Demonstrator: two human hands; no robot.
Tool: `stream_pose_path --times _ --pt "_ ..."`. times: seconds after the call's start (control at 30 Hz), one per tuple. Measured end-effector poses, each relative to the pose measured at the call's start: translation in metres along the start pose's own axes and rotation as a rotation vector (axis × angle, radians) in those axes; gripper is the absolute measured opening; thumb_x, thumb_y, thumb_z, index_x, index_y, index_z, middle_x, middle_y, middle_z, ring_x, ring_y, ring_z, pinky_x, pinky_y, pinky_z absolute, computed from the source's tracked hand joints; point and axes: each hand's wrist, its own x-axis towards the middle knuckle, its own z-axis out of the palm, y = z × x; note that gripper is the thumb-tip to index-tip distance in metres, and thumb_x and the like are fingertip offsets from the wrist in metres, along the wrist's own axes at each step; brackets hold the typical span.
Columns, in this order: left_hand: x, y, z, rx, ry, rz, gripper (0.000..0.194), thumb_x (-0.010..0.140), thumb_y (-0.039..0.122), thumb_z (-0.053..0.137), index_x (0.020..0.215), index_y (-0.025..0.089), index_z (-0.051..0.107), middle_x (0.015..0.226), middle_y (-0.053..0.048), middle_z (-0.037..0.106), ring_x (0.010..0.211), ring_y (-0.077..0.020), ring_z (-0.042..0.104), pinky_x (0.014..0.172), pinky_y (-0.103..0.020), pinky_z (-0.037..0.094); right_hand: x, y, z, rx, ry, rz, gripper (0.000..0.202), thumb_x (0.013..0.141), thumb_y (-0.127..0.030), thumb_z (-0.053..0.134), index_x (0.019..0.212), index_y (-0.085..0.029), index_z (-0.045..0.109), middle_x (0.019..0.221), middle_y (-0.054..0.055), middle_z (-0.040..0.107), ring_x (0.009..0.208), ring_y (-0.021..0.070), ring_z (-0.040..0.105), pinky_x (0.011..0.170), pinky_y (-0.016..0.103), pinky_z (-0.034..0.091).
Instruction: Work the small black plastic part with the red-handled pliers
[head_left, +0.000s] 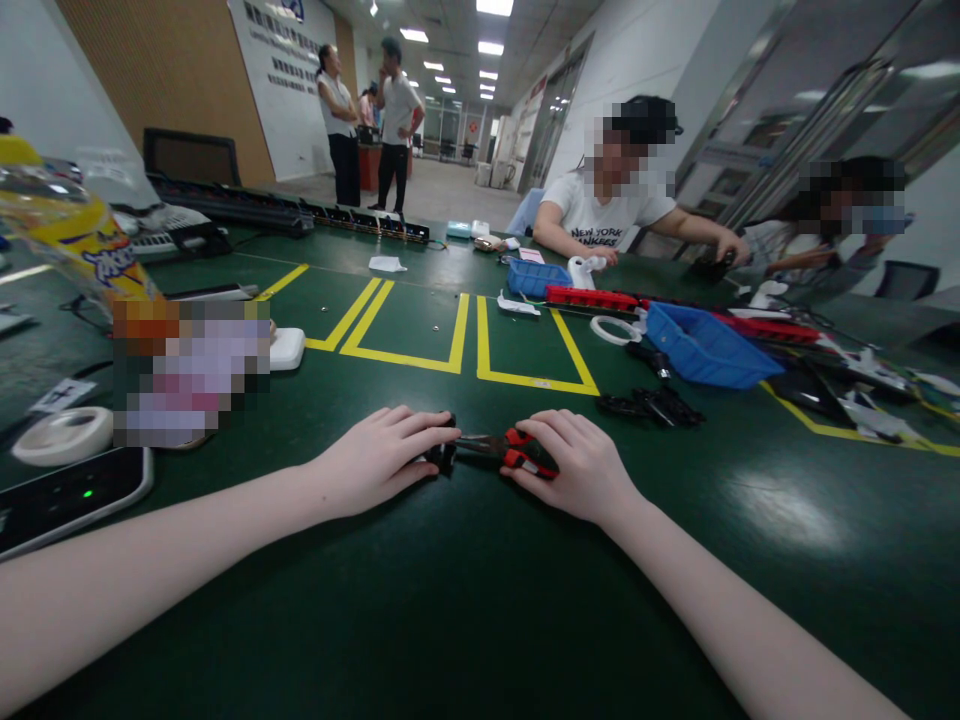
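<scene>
My left hand (388, 450) is closed around a small black part (444, 456), whose exact kind I cannot make out. In my right hand (574, 462) are pliers with red and black handles (517, 452). Their narrow metal jaws point left and reach the black part, though I cannot tell whether they grip it. Both hands are low over the green table (480, 580). Several black parts (656, 404) lie in a heap to the right, beyond my right hand.
Yellow tape (405, 354) marks rectangles ahead. To the right are blue bins (705, 345) and a white ring (615, 330). On the left stand a drink bottle (82, 240), a tape roll (64, 436) and a black device (71, 500). A person (600, 205) sits across the table.
</scene>
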Motion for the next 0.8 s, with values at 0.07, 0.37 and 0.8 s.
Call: stream_pose_path --times 0.07,0.37,0.8 --pt "-0.0001 -0.0006 0.0003 -0.001 0.003 0.008 0.044 0.097 0.024 0.055 0.14 0.027 0.046 0.146 -0.006 0.049 0.118 -0.025 0.055 0.098 -0.044 0.048 -0.0003 0.0003 0.0001 -0.012 0.016 -0.009 0.04 0.084 -0.047 0.064 0.108 -0.015 0.064 0.1 0.014 0.069 0.087 0.0262 0.063 0.072 0.039 0.051" --pt "-0.0007 -0.0021 0.0021 -0.007 0.024 0.02 0.047 0.098 0.024 0.053 0.143 0.03 0.044 0.146 -0.006 0.049 0.116 -0.0251 0.056 0.098 -0.045 0.048 -0.0009 0.0 0.0 0.005 0.018 0.015 0.041 0.084 -0.048 0.065 0.109 -0.015 0.064 0.102 0.014 0.069 0.089 0.0268 0.064 0.074 0.04 0.051" --pt "-0.0011 -0.0029 0.0022 0.027 0.008 0.017 0.048 0.1 0.027 0.051 0.146 0.032 0.041 0.148 -0.006 0.047 0.118 -0.0255 0.055 0.097 -0.044 0.048 -0.0018 0.0009 0.0014 0.023 0.004 0.032 0.042 0.082 -0.048 0.067 0.11 -0.016 0.065 0.103 0.014 0.069 0.089 0.027 0.064 0.073 0.04 0.052"
